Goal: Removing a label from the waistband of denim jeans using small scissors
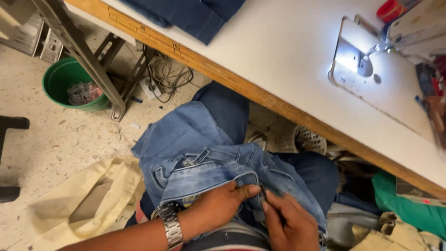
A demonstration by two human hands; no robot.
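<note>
Speckled pale terrazzo floor (69,135). White laminate worktop (278,51) with wooden front edge. Grey metal table leg (79,51). Round green plastic bin (62,79) holding scraps. Tangled cables (167,74) beneath. Bright white lamp glare on metal sewing-machine plate (348,58).

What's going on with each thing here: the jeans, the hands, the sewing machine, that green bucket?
left hand: closed, pinching the jeans' edge.
right hand: closed on the same edge, beside the left.
jeans: crumpled, bunched on the lap.
sewing machine: lamp lit, nothing under the needle.
green bucket: upright on the floor, holding scraps.
dark blue cloth: lying on the table's far edge.
cream bag: slumped on the floor.
</note>
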